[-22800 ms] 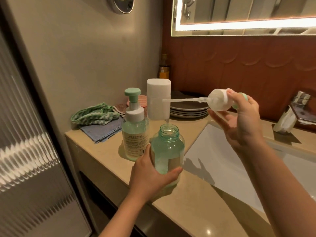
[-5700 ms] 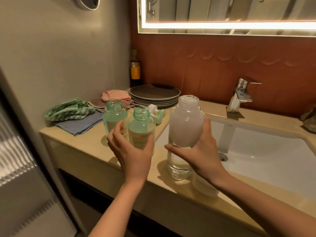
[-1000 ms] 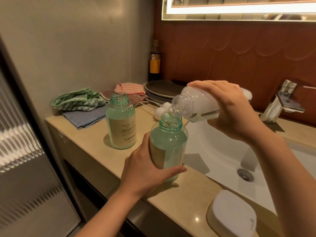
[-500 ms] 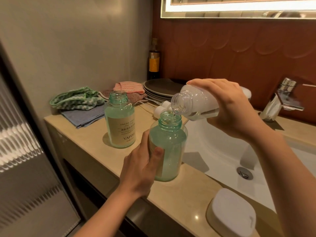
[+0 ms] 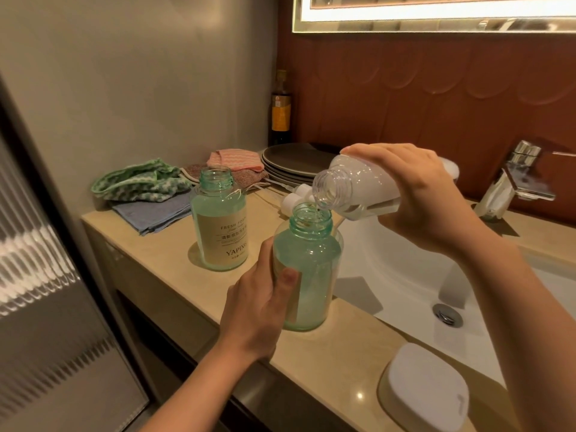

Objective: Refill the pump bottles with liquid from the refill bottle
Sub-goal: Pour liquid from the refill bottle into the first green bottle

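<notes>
Though half behind right grip (image 5: 414, 194), refill bottle (image 5: 352, 188) tilted over pump bottle (image 5: 311, 254) in left grip (image 5: 258, 310).

Glossy stone countertop (image 5: 174, 244); translucent plastic refill bottle (image 5: 358, 188).

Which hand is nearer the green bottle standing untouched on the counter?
Left. The left hand grips the other green bottle just front-right of the free-standing bottle; the right hand tilts the refill bottle farther right.

At the worktop's (image 5: 162, 244) front edge, beside the sink (image 5: 389, 260), stands one pump bottle (image 5: 311, 263), refill bottle (image 5: 358, 188) above, second bottle (image 5: 219, 226) behind-left.
</notes>
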{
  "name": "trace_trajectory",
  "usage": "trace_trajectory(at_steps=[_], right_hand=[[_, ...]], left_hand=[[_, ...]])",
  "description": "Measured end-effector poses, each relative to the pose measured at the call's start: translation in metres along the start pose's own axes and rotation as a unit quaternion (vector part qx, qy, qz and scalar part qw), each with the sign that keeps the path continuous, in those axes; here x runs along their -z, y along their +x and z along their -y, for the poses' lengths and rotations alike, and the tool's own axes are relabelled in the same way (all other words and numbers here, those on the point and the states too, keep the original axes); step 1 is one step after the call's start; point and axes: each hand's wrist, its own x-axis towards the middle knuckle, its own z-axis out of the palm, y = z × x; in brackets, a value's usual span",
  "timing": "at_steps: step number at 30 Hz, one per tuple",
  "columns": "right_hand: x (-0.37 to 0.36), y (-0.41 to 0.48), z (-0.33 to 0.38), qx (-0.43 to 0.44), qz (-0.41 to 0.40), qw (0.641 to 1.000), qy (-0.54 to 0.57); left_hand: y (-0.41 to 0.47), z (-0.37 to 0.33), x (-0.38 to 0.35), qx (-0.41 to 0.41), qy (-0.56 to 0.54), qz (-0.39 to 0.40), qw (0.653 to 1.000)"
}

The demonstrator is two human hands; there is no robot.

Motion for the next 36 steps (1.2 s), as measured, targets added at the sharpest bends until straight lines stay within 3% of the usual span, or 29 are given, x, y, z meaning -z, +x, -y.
trace_trajectory(at_steps=[36], right_hand=[[0.002,0.0005,-0.0001,0.0,0.005,1.0,-0.008]], left_hand=[[0.0003,0.0019,-0.0014,-0.002,-0.006,-0.01,1.0]])
